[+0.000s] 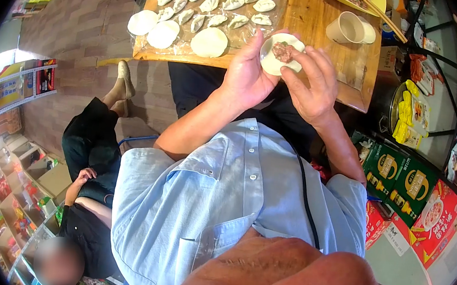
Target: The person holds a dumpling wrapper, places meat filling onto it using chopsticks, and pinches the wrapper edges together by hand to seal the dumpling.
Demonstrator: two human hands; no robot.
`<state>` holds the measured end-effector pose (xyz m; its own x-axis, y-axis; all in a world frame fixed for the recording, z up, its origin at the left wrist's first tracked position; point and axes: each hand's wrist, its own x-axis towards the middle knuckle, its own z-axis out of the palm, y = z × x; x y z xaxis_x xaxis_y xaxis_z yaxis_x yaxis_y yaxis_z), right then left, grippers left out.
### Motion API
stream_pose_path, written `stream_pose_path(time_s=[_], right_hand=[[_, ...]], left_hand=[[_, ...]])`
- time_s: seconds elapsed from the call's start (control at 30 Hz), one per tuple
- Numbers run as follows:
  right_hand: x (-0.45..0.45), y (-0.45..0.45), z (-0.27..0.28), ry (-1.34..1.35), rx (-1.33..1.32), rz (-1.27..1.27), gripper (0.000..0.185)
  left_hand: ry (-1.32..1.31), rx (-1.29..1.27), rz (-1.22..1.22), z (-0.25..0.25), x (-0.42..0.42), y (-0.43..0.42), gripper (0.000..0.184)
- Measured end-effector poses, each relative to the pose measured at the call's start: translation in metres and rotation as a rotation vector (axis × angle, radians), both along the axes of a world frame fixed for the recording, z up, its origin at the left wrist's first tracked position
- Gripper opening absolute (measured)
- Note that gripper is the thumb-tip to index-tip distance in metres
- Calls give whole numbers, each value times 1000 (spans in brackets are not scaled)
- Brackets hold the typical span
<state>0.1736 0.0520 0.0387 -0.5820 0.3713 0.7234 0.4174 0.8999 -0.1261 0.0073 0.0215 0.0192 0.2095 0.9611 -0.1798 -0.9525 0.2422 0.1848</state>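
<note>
My left hand (244,69) cradles a round dumpling wrapper (272,64) on its palm and fingers, over the near edge of the table. A lump of pinkish minced filling (283,51) sits on the wrapper. My right hand (313,87) has its thumb and fingers closed on the wrapper's right edge, which is still flat and not folded over. Flat wrappers (209,42) lie on plastic film to the left of my hands. Behind them, several folded dumplings (232,2) are spread in rows.
A yellow bowl (378,1) of filling with chopsticks (388,24) across it stands at the far right of the wooden table (314,18). Paper cups (345,28) are nearer. Shelves and boxes (400,180) flank my right; another person (94,201) sits at my left.
</note>
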Motion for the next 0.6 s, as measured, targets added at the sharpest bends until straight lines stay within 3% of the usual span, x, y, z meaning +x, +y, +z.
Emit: stream_pose_path(time_s=[0.27, 0.6], right_hand=[[-5, 2, 4, 88, -98, -9, 24], [-7, 4, 8, 102, -186, -44, 23]], left_hand=[[-4, -106, 48, 0, 2, -5, 45], [-73, -47, 3, -18, 2, -8, 45]])
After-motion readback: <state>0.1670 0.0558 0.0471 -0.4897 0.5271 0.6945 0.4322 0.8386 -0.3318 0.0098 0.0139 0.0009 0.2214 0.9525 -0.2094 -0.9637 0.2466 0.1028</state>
